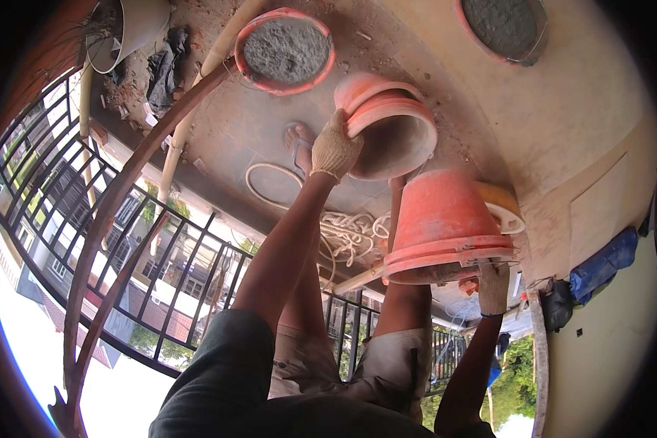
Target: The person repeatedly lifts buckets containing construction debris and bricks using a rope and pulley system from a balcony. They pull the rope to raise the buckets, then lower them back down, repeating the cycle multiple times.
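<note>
My left hand (336,150), in a knitted work glove, is closed on the rim of a scuffed red bucket (423,120). That bucket is tilted with its hollow, grey-stained mouth toward me, and a second rim shows behind it, as if two are nested. On the right, my gloved right hand (493,288) grips the rim of another red bucket (449,212), tipped so that its base points up and away. Its doubled rim may be a second nested bucket; I cannot tell. My right fingers are partly hidden by the rim.
Ahead stand a red tub of wet grey mortar (285,55) and a similar mortar-filled tub (504,25). Pale rope (350,233) lies coiled by my feet. A yellow container (500,204) shows behind the right bucket. Left are a black railing (164,306) and wooden poles (109,219).
</note>
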`<state>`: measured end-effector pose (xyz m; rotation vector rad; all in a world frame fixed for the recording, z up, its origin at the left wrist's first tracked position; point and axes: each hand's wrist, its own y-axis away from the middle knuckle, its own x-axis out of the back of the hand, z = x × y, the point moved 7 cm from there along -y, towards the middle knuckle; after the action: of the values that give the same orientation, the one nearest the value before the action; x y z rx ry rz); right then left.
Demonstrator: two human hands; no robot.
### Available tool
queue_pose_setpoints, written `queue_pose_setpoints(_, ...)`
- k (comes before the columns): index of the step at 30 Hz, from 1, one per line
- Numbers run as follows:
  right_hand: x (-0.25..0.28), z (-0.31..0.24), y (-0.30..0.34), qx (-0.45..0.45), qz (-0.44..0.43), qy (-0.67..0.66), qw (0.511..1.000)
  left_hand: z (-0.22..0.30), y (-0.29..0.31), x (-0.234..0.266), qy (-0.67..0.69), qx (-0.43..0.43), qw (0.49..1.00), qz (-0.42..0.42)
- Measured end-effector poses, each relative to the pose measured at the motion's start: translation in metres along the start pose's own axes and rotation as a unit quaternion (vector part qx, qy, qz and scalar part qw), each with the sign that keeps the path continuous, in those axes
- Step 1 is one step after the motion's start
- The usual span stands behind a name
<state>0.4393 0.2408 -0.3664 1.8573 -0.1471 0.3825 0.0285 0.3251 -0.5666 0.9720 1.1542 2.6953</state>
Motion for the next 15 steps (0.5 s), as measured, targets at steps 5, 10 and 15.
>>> queue_pose_setpoints(5, -0.058, -0.032, -0.021, 0.086, -0.126, 0.113, 0.982, -0.105, 0.022, -0.041, 0.222, 0.05, 0.971, -0.07)
queue_pose_setpoints(10, -0.161, -0.033, -0.08, 0.136, -0.095, 0.273, 0.948, -0.147, 0.053, -0.048, 0.5, 0.173, 0.837, -0.137)
queue_pose_setpoints(15, -0.203, 0.028, -0.122, 0.188, 0.038, 0.283, 0.94, -0.172, 0.069, -0.019, 0.63, 0.291, 0.716, -0.078)
